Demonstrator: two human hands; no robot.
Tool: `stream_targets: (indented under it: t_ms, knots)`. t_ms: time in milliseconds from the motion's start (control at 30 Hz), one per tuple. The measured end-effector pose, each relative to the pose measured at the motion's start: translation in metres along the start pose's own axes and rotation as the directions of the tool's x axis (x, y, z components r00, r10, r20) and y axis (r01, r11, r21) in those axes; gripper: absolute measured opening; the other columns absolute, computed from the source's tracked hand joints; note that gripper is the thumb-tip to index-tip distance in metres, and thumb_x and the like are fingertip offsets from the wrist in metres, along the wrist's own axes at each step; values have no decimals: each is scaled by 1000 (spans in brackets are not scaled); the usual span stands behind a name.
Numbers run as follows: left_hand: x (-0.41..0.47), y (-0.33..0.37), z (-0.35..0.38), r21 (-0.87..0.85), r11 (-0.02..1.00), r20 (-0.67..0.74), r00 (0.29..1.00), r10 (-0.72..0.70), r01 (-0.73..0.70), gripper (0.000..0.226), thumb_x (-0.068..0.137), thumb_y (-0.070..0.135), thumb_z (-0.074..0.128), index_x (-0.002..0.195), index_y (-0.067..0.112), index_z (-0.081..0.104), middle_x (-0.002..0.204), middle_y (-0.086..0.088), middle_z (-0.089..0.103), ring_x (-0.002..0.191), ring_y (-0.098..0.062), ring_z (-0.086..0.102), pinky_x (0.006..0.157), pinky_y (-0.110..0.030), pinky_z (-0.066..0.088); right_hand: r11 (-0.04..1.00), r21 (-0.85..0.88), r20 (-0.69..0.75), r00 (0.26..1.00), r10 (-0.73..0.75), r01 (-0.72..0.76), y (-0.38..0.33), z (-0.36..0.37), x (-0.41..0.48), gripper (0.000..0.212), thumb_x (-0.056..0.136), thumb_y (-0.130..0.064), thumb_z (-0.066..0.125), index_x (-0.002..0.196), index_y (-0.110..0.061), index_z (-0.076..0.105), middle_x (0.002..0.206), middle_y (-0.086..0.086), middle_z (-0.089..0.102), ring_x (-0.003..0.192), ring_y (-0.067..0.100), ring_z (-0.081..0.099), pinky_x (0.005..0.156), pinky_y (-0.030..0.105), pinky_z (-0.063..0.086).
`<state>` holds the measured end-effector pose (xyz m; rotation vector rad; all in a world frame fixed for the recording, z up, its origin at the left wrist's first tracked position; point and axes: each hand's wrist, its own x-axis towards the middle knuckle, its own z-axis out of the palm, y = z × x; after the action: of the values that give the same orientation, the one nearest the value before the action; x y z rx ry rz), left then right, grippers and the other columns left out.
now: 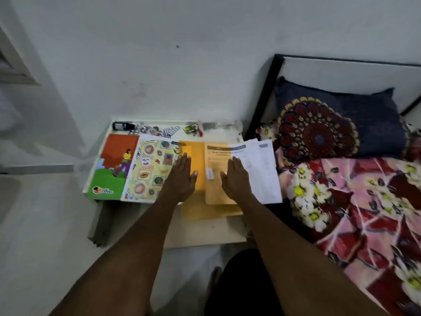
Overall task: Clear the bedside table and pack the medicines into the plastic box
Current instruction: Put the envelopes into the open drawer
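Resting flat on orange papers [200,156]: left hand [182,176], right hand [235,179], fingers straight; blister packs [170,131] beyond.

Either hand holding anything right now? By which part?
Nothing gripped: left hand and right hand are flat, fingers straight, over the orange paper folders.

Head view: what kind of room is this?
Most likely a bedroom: a bed with a floral bedspread and dark pillow stands right beside a small white bedside table, which has blister packs and a dark bottle along its back edge.
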<state>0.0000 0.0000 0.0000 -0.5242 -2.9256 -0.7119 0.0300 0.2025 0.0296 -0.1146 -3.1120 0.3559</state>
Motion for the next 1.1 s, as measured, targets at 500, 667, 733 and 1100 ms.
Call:
stream_targets:
  t_ms: [500, 667, 733, 1100]
  knots:
    - [52, 51, 36, 296, 950, 287, 940, -187, 99, 73, 105, 42, 40, 159, 0, 13, 168, -25, -1, 155, -41, 10, 124, -49, 20, 860, 226, 3, 883, 469, -457, 105, -13, 14, 64, 98, -27, 60, 148, 0, 31, 157, 26, 29, 147, 41, 28, 119, 49, 31]
    - [52, 30, 46, 287, 926, 403, 846, -348, 244, 82, 99, 52, 52, 155, 0, 21, 165, -30, 1, 154, -44, 6, 122, -52, 25, 788, 498, -126, 869, 479, -362, 113, -14, 34, 66, 94, -13, 66, 152, -3, 35, 145, 17, 54, 135, 34, 50, 111, 44, 44]
    - [56, 22, 48, 291, 932, 417, 849, -326, 215, 87, 95, 54, 58, 154, 1, 22, 165, -29, 4, 154, -43, 6, 122, -50, 24, 765, 560, -132, 878, 461, -317, 112, -12, 42, 60, 93, -1, 61, 149, -2, 41, 145, 17, 55, 136, 33, 50, 111, 41, 45]
    - [48, -7, 48, 164, 950, 327, 894, -305, 264, 101, 80, 68, 68, 160, 26, 22, 168, -21, -13, 154, -42, -16, 126, -56, 6, 763, 568, -56, 910, 410, -309, 138, -13, 70, 13, 85, 7, 65, 92, 12, 74, 84, 21, 70, 79, 22, 58, 67, 24, 37]
